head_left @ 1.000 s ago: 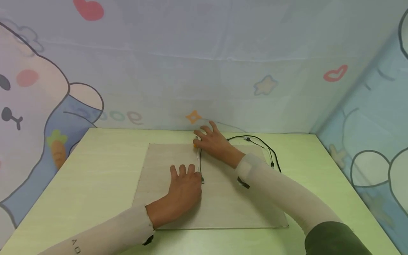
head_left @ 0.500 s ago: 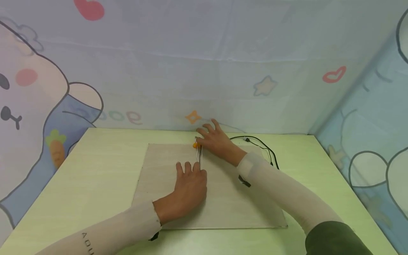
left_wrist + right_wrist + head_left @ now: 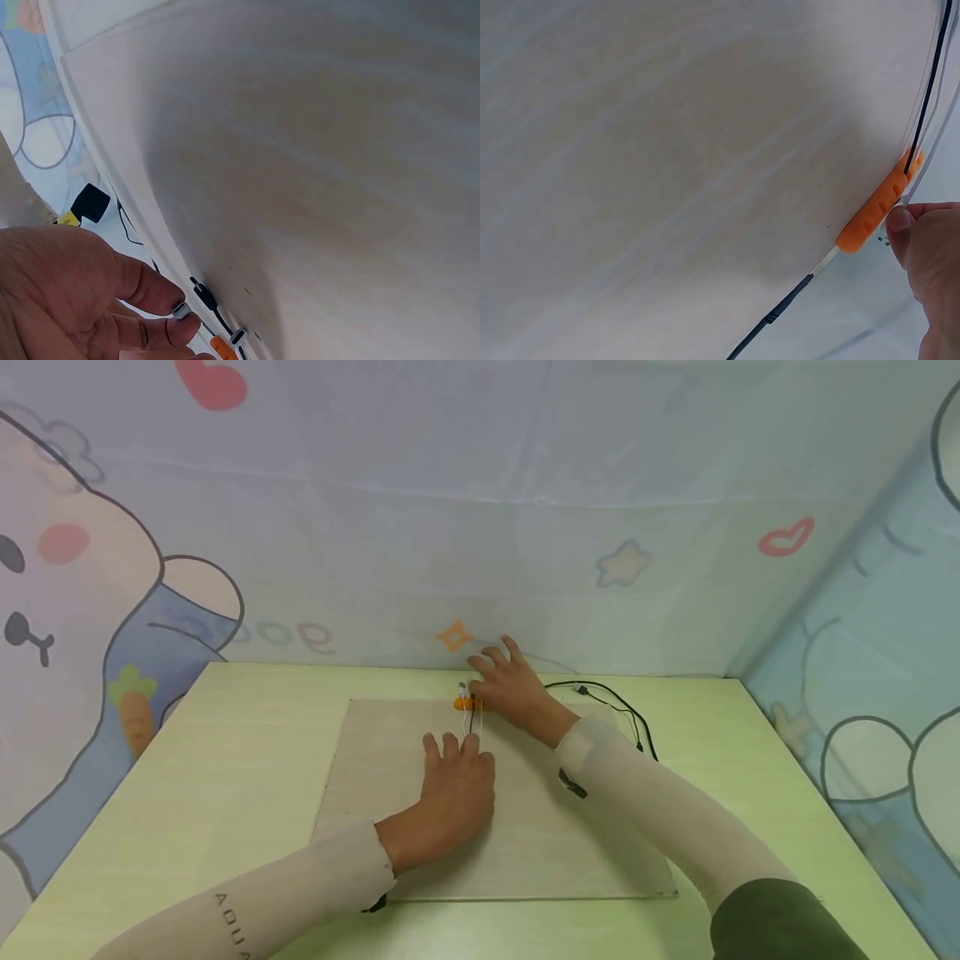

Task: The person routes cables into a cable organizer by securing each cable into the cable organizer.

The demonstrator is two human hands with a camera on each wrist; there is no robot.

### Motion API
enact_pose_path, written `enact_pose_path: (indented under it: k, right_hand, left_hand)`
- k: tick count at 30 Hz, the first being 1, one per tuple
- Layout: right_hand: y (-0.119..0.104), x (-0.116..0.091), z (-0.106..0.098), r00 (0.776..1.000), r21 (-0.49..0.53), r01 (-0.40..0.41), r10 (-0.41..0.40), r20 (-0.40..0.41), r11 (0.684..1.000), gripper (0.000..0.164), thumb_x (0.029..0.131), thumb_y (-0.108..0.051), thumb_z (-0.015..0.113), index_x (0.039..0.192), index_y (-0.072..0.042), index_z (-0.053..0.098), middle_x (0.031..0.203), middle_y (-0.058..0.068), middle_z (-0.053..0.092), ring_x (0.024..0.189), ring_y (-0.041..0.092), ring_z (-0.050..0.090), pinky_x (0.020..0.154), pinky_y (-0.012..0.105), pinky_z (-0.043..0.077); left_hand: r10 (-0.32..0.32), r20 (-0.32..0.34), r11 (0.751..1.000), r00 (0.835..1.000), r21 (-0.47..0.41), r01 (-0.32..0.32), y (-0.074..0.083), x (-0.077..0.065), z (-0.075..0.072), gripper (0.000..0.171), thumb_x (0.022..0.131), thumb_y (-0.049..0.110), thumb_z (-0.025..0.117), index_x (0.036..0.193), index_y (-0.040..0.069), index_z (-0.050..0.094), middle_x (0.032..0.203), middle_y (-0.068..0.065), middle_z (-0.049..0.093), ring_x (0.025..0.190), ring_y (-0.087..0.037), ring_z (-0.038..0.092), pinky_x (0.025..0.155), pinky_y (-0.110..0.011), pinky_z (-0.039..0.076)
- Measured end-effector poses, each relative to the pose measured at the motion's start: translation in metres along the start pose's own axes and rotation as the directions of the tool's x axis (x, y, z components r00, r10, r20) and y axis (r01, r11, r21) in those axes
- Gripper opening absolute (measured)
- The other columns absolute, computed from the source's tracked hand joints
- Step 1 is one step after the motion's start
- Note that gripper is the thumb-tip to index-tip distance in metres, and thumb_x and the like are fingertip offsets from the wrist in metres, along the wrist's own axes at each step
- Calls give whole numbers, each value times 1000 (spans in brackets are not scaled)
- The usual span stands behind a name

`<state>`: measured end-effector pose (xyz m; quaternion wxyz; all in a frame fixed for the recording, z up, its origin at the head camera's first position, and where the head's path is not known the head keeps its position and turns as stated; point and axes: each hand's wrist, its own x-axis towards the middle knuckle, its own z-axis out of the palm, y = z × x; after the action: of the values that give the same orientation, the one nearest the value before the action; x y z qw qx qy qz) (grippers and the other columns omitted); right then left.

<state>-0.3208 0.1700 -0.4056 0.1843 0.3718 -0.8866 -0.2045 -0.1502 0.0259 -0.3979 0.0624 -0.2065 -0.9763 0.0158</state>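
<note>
Orange holder (image 3: 875, 211) lies just beside the right hand (image 3: 513, 693), which pinches a white cable (image 3: 934, 142); the left hand (image 3: 453, 793) pinches a connector (image 3: 181, 310).

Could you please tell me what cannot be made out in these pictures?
Head: right end of the orange clip, behind the right hand.
Head: the plug pinched by the left hand, covered by it.
Left wrist: the clip's rest, cut off by the bottom edge.
Right wrist: where the black cable leads, beyond the top edge.
</note>
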Motion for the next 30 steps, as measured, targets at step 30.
enact_pose_path:
  k: [30]
  right_hand:
    - [-11,10,-6,996,-118,-64,70,51,991,25,111,-19,74,87,-21,83,147,2,67,150,34,54,136,65,33]
  left_hand:
    - [6,128,1000,992,8,-7,1,13,-11,24,112,23,65,114,6,80,130,-19,67,137,-52,62,116,-77,44]
